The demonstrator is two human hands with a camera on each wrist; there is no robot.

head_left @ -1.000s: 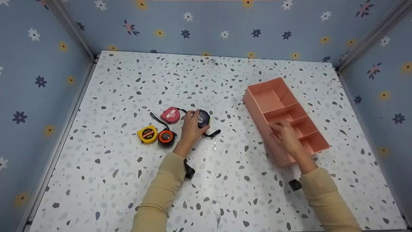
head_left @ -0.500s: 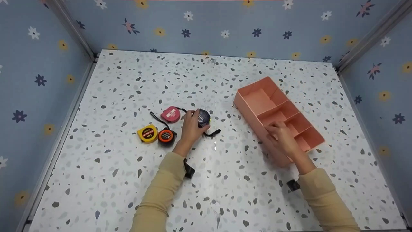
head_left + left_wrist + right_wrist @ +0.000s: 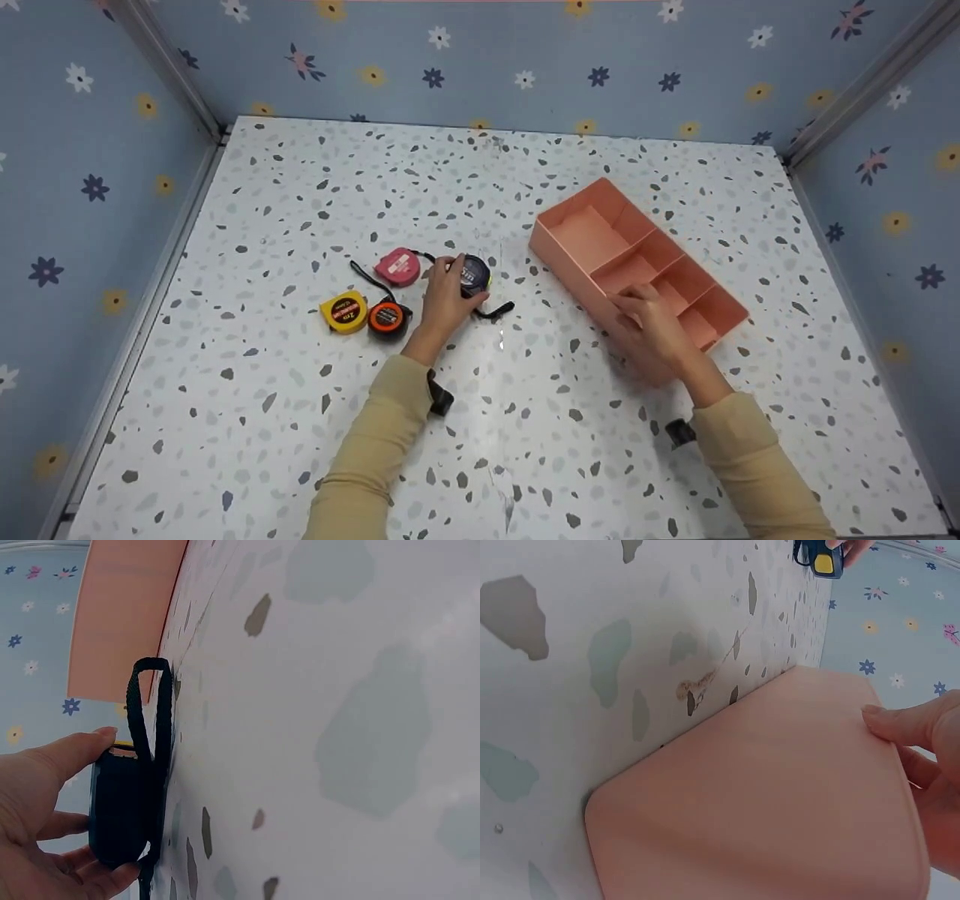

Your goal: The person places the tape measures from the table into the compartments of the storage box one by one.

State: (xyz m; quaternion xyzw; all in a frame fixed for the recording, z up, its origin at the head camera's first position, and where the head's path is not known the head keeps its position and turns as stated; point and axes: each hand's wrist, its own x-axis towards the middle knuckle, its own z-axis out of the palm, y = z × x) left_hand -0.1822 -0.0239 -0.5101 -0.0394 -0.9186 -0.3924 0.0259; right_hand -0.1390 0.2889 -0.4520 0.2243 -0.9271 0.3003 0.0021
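Observation:
My left hand [image 3: 445, 298] grips a dark tape measure [image 3: 473, 275] on the table, thumb on one side and fingers on the other. A black wrist strap [image 3: 150, 705] hangs from its case in the left wrist view. My right hand [image 3: 652, 322] pinches the near long wall of a pink divided box [image 3: 574, 262], thumb outside and fingers inside. Left of my left hand lie a pink tape measure [image 3: 398, 267], a yellow tape measure [image 3: 345, 312] and a black tape measure with an orange ring [image 3: 388, 319].
The box stands at an angle on the speckled white table [image 3: 420, 180]; its visible compartments hold nothing. Blue flowered panels [image 3: 480, 67] border the table at the back and both sides.
The pink box has turned counterclockwise, its far end swinging left toward the dark tape measure. My right hand moved slightly left with it. My left hand has stayed in place.

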